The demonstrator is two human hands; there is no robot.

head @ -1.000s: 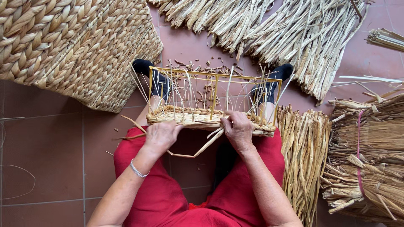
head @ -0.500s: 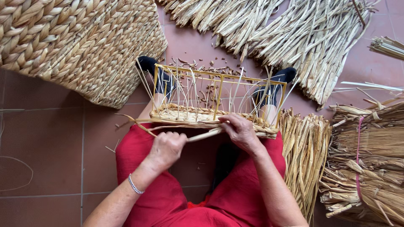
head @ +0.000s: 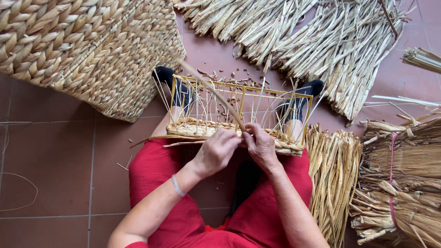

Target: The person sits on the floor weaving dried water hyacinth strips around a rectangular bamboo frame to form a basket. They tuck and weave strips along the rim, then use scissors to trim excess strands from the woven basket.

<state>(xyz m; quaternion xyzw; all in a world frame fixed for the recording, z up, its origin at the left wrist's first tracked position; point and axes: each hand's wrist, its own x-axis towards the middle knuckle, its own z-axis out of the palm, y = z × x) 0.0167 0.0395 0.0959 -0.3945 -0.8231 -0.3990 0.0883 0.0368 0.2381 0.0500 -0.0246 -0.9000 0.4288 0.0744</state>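
Head view: both hands, left hand [head: 217, 150] and right hand [head: 260, 146], pinch a straw strand [head: 211, 92] at the wire frame [head: 239, 108] with its woven rim [head: 197, 128].

Bare tiled floor [head: 55, 165] left; reed bundles [head: 335, 174] right

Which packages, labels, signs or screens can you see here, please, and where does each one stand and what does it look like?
None: no package, label, sign or screen shows in this view.
The nearest thing to packaging is a pink tie around a straw bundle at the right edge.
Both hands, left hand and right hand, work a straw strand at a yellow wire frame, which is bare of any tag.
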